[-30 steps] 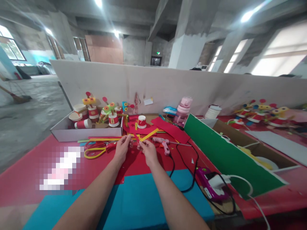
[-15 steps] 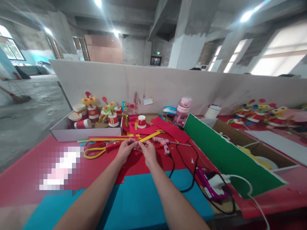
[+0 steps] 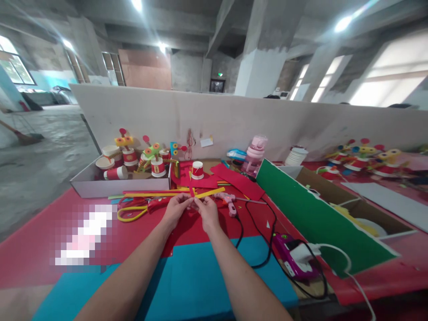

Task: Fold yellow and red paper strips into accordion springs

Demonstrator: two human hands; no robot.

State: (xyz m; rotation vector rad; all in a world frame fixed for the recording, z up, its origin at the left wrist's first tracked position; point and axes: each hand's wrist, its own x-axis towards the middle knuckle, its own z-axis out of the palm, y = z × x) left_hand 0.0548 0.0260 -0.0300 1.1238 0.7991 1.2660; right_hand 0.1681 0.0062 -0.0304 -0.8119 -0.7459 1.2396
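Observation:
My left hand (image 3: 178,210) and my right hand (image 3: 207,213) meet above the red table, fingertips pinched together. Between them they hold the joined ends of a red paper strip (image 3: 191,189), which points away from me, and a yellow paper strip (image 3: 210,193), which slants off to the right. A pink glue gun (image 3: 228,203) lies just right of my right hand. Left of my left hand are yellow-handled scissors (image 3: 132,214). More paper strips (image 3: 157,194) lie behind my left hand. A red and white paper cup (image 3: 197,170) stands upside down beyond both hands.
A white box (image 3: 122,187) at the back left holds cups and paper-cup figures. On the right are a green-sided box (image 3: 317,218) and a purple power strip (image 3: 294,256) with cables. Blue sheets (image 3: 190,276) lie under my forearms.
The red strip has swung from leaning left to nearly straight away from me. The yellow strip's far end has turned lower and farther right. Both hands have barely moved.

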